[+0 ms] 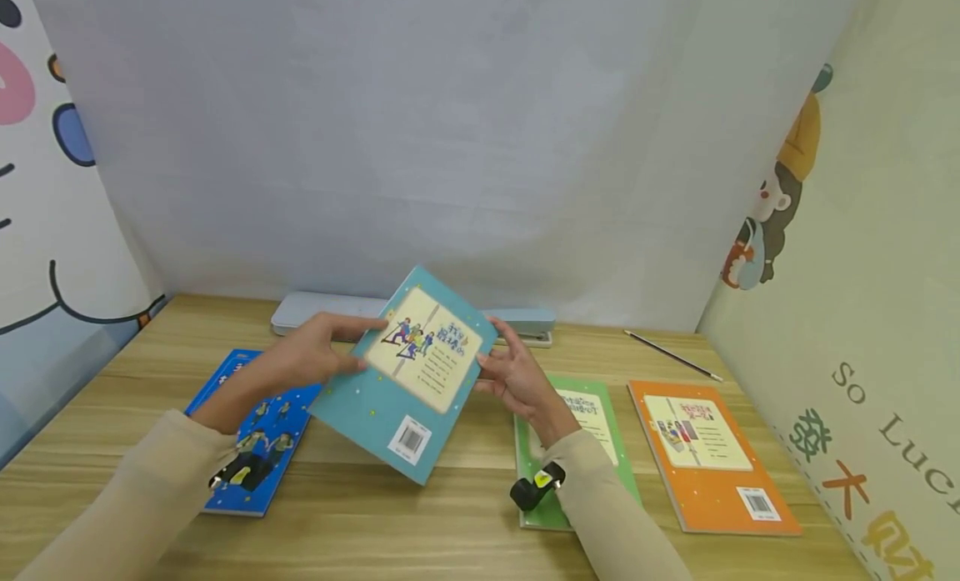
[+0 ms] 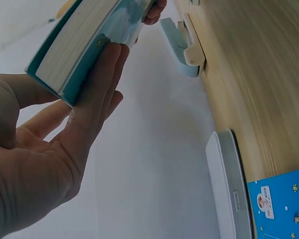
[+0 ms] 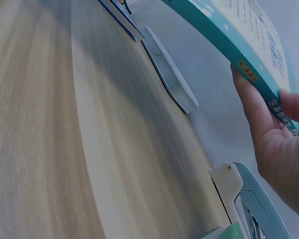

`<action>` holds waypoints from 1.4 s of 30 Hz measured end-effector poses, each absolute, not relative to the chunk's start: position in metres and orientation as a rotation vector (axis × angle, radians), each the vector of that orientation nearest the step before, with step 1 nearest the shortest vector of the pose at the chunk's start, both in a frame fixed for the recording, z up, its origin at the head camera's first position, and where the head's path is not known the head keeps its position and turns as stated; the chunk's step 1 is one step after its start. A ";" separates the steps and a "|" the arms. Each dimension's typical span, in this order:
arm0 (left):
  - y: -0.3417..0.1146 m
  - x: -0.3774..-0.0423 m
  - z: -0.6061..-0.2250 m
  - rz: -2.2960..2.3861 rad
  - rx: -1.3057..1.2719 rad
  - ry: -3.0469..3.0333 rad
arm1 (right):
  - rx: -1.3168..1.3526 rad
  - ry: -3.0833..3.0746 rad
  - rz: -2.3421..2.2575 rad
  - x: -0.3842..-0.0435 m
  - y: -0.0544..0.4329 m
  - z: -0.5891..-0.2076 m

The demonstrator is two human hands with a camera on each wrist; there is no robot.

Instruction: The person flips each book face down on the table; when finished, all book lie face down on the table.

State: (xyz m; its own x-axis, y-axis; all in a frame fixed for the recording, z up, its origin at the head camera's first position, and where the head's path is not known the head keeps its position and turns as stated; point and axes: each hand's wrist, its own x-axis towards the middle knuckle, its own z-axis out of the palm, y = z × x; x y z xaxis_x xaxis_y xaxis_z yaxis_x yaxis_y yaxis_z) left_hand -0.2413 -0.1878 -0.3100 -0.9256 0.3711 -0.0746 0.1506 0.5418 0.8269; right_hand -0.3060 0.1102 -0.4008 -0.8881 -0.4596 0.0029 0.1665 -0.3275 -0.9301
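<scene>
Both hands hold a teal book (image 1: 360,410) tilted above the table, its back cover with a barcode and a cream panel facing up. My left hand (image 1: 307,352) grips one edge; in the left wrist view, the thumb and fingers (image 2: 94,94) lie on opposite covers, beside the white page block. On the other side, my right hand (image 1: 521,381) pinches the spine edge, and the right wrist view shows the thumb (image 3: 294,105) on the panelled cover. A blue book (image 1: 251,498) lies under my left forearm. The green book (image 1: 600,448) is partly covered by my right wrist.
An orange book (image 1: 705,498) lies at the right, with a dark pencil (image 1: 675,356) behind it. Along the back wall stand a pale blue case (image 1: 315,310) and a blue-and-white stapler (image 1: 536,318), partly hidden by the teal book. Printed side panels border the table.
</scene>
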 end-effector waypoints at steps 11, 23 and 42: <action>-0.191 -0.242 -0.330 1.406 0.398 2.552 | -0.303 1.660 -2.252 -0.308 0.107 -0.398; -0.189 -0.233 -0.355 1.588 0.230 2.374 | -0.312 1.747 -2.028 -0.309 0.114 -0.392; -0.177 -0.221 -0.393 1.327 0.061 2.437 | -0.319 1.838 -1.753 -0.313 0.116 -0.408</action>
